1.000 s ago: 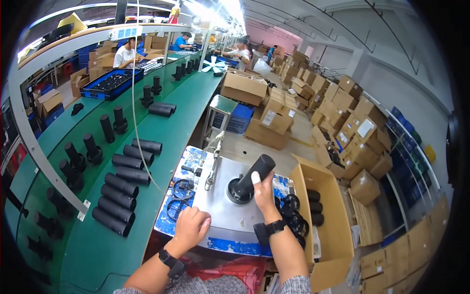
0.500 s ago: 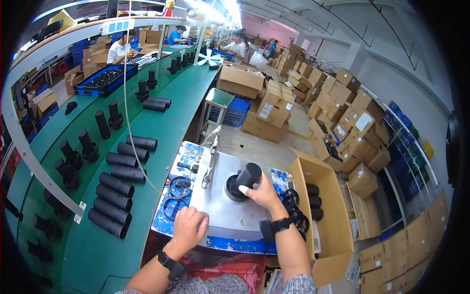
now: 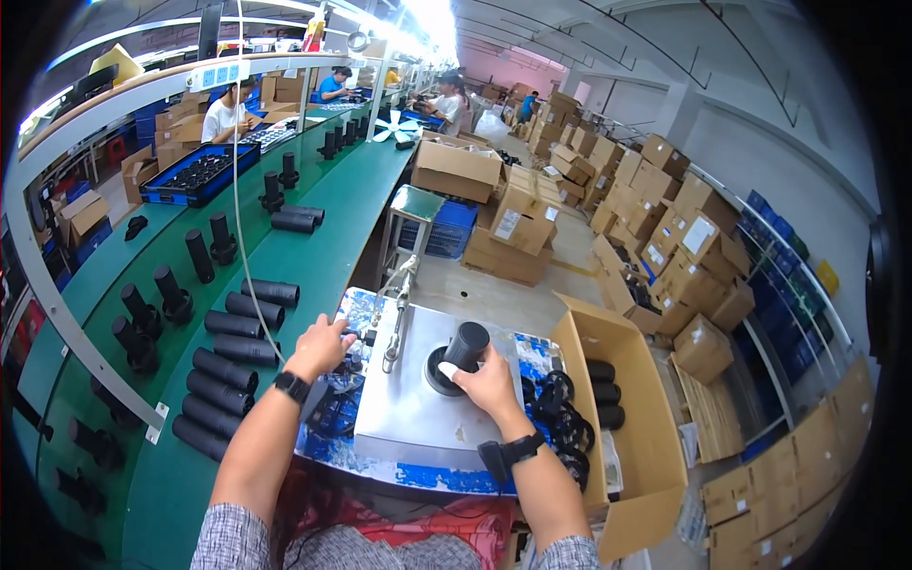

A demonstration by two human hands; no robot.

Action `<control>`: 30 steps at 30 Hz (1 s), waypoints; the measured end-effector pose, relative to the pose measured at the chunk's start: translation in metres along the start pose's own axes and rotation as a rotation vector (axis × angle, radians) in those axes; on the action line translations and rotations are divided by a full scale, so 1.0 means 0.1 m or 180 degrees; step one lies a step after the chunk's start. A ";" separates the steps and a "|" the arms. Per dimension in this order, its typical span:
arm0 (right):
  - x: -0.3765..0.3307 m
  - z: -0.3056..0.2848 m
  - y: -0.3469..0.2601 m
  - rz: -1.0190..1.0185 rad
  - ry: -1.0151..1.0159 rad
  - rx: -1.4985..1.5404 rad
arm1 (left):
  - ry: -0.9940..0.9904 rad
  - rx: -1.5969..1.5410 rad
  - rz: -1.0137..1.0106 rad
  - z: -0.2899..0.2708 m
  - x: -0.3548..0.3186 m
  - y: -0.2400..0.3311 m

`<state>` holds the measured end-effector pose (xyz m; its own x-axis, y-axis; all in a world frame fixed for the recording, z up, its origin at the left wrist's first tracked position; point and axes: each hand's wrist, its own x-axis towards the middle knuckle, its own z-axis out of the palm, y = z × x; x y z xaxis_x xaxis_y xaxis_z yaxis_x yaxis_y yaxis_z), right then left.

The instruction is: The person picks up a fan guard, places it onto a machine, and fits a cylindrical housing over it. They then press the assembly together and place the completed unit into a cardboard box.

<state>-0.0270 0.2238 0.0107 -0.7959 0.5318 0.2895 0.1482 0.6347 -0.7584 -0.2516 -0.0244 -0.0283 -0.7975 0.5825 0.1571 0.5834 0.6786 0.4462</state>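
Long curved green conveyor table (image 3: 323, 228) runs along the left, near to far, carrying rows of black plastic cylinders (image 3: 233, 347), some lying, some upright. Stacked brown cardboard cartons (image 3: 684, 247) fill the right and far floor; other people work at the far end of the line.

Square grey metal work plate (image 3: 418, 418) sits on a blue-patterned bench top directly in front of the person. An open cardboard box (image 3: 632, 427) stands just right of it, holding several black cylinders along its left wall. Black rubber rings (image 3: 556, 404) lie piled between plate edge and box.

Right hand (image 3: 489, 385): fingers curled around the lower part of a short black cylindrical tube (image 3: 465, 344), which stands tilted on a black round base at the plate's centre. Grip closed on the tube.

Left hand (image 3: 323, 347): palm down, fingers loosely bent, resting at the plate's far-left corner on small black parts; whether it pinches anything cannot be told.

Near half of the plate is bare; left plate edge sits close to the conveyor.
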 end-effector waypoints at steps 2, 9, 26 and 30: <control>0.00 0.03 -0.01 0.0037 -0.0018 0.0020 | -0.0150 0.0086 -0.0076 0.17 0.15 -0.12; -0.05 -0.02 -0.08 0.0037 0.0058 0.0014 | -0.0520 0.0386 -0.0387 0.26 0.29 -0.11; -0.89 -0.47 -1.88 -0.3000 -0.0456 -0.0475 | 0.1650 -0.1654 0.1779 -0.96 -2.55 0.50; -1.65 0.87 -1.44 -0.2487 -0.1024 0.0261 | 0.1468 -0.1469 0.1187 -0.96 -2.81 0.53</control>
<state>0.0320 -0.0042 0.0210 -0.7819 -0.2358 0.5770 -0.5467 0.7040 -0.4532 -0.0112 -0.1949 0.0364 -0.6023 0.4215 0.6780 0.7848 0.1573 0.5994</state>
